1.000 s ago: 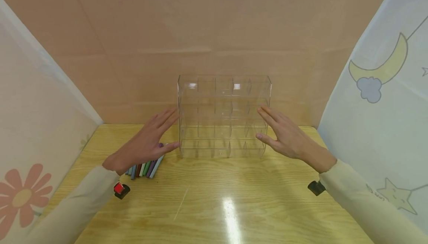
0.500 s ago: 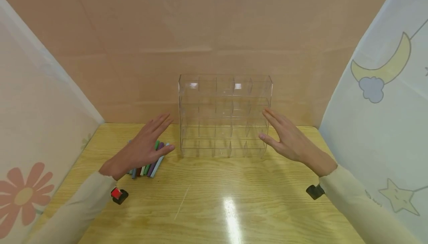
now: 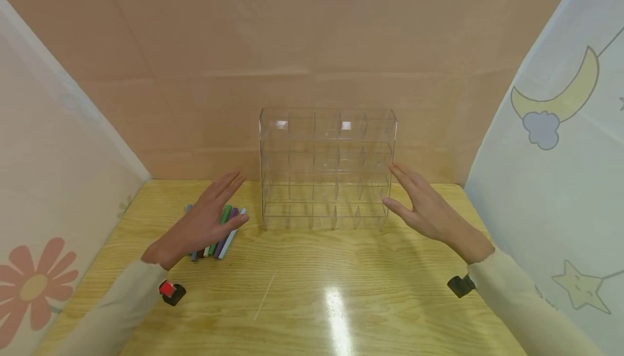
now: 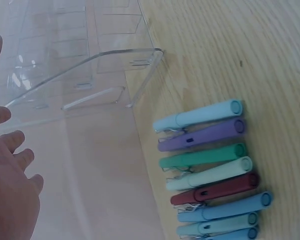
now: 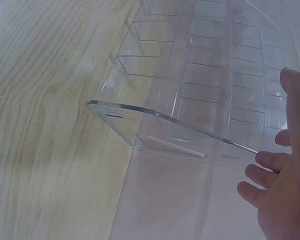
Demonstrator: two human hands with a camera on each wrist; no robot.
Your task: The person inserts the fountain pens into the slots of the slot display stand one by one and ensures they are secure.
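A clear plastic rack (image 3: 325, 139) with tiers of small compartments stands upright at the back of the table. My left hand (image 3: 202, 223), fingers extended and holding nothing, is left of the rack and apart from it. Partly hidden below that hand lies a row of capped pens; the left wrist view shows light blue (image 4: 200, 116), purple (image 4: 205, 136), green (image 4: 205, 156) and dark red (image 4: 217, 190) ones among several. Beside the rack's right edge is my right hand (image 3: 429, 209), also with extended fingers and nothing held. Whether its fingertips touch the rack I cannot tell.
The wooden table (image 3: 380, 285) meets an orange-brown backdrop (image 3: 312, 31) behind the rack. Patterned cloth walls (image 3: 551, 193) enclose both sides. Each wrist wears a small black device, such as the right one (image 3: 460, 285).
My hands have drawn apart: the left moved left and slightly down from the rack's left side, the right moved right. More of the pens shows. The rack stays in place.
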